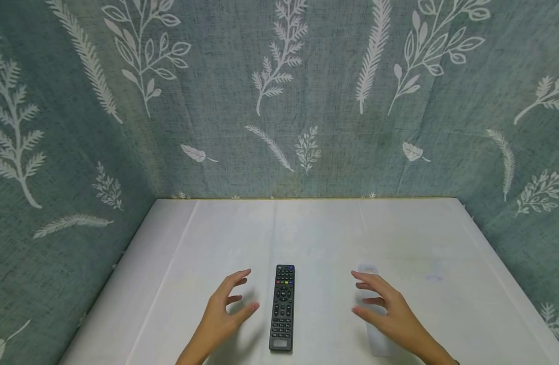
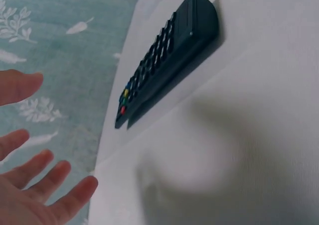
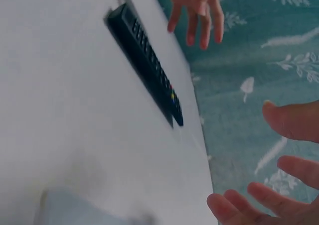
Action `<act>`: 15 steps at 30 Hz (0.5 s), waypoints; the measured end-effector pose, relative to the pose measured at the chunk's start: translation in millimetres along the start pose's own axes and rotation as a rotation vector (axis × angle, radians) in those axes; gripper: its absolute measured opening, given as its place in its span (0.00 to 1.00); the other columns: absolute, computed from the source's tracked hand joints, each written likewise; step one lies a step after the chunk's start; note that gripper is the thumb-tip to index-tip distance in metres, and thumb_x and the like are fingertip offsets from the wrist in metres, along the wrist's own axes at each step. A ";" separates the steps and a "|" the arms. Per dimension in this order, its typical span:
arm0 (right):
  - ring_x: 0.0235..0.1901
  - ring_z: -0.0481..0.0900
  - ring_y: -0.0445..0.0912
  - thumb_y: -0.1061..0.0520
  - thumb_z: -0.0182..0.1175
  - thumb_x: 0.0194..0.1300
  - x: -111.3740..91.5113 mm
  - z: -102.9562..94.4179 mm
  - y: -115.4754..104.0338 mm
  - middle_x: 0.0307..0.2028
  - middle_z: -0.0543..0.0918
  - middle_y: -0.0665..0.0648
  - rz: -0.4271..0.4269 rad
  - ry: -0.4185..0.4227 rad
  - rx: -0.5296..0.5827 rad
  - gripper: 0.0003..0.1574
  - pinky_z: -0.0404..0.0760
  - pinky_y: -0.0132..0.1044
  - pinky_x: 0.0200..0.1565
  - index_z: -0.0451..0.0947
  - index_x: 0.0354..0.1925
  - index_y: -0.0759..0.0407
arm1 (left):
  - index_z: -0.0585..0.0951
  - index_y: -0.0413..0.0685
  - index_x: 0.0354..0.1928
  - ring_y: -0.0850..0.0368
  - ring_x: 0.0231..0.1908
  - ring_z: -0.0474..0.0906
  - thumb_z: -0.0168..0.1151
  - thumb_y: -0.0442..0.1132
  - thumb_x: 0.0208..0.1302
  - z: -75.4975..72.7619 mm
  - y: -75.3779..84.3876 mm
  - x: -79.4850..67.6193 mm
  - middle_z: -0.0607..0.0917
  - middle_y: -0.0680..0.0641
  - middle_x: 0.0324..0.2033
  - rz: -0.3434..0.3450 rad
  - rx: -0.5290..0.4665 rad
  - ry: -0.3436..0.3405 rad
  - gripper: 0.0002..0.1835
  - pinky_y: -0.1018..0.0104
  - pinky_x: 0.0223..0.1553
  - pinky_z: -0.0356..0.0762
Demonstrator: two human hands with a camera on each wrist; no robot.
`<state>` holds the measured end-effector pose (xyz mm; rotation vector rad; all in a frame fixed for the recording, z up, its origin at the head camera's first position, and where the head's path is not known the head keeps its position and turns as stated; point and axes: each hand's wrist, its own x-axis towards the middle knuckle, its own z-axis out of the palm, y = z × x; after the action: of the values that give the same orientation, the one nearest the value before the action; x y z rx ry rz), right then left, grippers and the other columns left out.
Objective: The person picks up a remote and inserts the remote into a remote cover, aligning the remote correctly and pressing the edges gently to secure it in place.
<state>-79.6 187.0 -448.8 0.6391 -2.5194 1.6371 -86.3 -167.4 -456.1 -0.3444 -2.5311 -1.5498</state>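
A black remote control (image 1: pixel 282 308) lies face up on the white counter (image 1: pixel 325 238), set lengthwise between the two hands and touching neither of them. Its top end points toward the far edge, leaning very slightly to the right, and a row of coloured keys (red, green, yellow and blue, just above the round navigation pad) stands out from the dark ones.

The left hand (image 1: pixel 222 312) is released, raised over the counter near the left side of the remote control, thumb and fingers parted and gently curved, with its shadow falling on the white surface below. The right hand (image 1: pixel 391 312) is released too, a little farther off on the other side, its fingers and thumb spread apart and turned inward.

Under the right hand, and partly covered by it in the head view, a long translucent object (image 1: pixel 377 342) lies on the counter, roughly in line with the remote control; it is so faint against the white that I cannot tell exactly what it is. Behind the counter and along both sides hangs grey-green fabric (image 1: pixel 334 101) printed with white leaves and sprigs
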 end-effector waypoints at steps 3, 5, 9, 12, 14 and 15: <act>0.53 0.75 0.46 0.62 0.65 0.60 3.3 7.0 -1.0 0.59 0.71 0.52 0.019 -0.021 0.060 0.35 0.82 0.39 0.44 0.67 0.64 0.49 | 0.72 0.61 0.61 0.49 0.55 0.73 0.75 0.33 0.48 3.1 0.6 0.9 0.75 0.49 0.57 -0.043 -0.056 -0.017 0.36 0.58 0.45 0.81; 0.53 0.75 0.49 0.62 0.65 0.60 5.9 11.7 -0.6 0.59 0.71 0.54 0.031 -0.034 0.098 0.35 0.82 0.39 0.44 0.67 0.64 0.50 | 0.72 0.62 0.60 0.50 0.55 0.73 0.75 0.32 0.47 5.4 0.7 1.4 0.75 0.49 0.57 -0.090 -0.074 -0.031 0.37 0.59 0.45 0.81; 0.53 0.74 0.56 0.61 0.65 0.60 12.0 20.4 1.4 0.60 0.70 0.58 0.097 -0.046 0.179 0.34 0.82 0.37 0.45 0.68 0.63 0.51 | 0.72 0.59 0.61 0.51 0.55 0.72 0.74 0.32 0.48 10.0 -1.0 1.4 0.74 0.49 0.59 -0.167 -0.111 -0.078 0.37 0.61 0.45 0.80; 0.55 0.72 0.62 0.61 0.66 0.59 17.6 27.0 1.3 0.62 0.68 0.63 0.170 -0.052 0.255 0.33 0.82 0.37 0.45 0.68 0.63 0.56 | 0.72 0.56 0.62 0.50 0.56 0.72 0.74 0.32 0.48 12.2 -3.2 0.3 0.73 0.49 0.60 -0.203 -0.145 -0.116 0.37 0.62 0.44 0.80; 0.55 0.70 0.64 0.61 0.66 0.59 21.8 32.2 0.7 0.62 0.66 0.67 0.207 -0.057 0.296 0.34 0.82 0.36 0.44 0.67 0.63 0.60 | 0.71 0.54 0.63 0.48 0.56 0.72 0.74 0.33 0.48 13.2 -4.9 -0.6 0.72 0.48 0.61 -0.221 -0.165 -0.139 0.37 0.63 0.42 0.80; 0.55 0.70 0.65 0.61 0.66 0.59 24.0 34.7 0.5 0.62 0.66 0.67 0.221 -0.059 0.310 0.35 0.83 0.35 0.43 0.67 0.63 0.62 | 0.71 0.53 0.63 0.47 0.56 0.72 0.74 0.32 0.48 14.2 -5.9 -0.5 0.72 0.47 0.61 -0.225 -0.175 -0.151 0.38 0.64 0.41 0.80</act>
<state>-96.0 149.1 -457.5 0.4480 -2.4722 2.1430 -87.5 -157.4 -467.7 -0.2105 -2.6303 -1.9026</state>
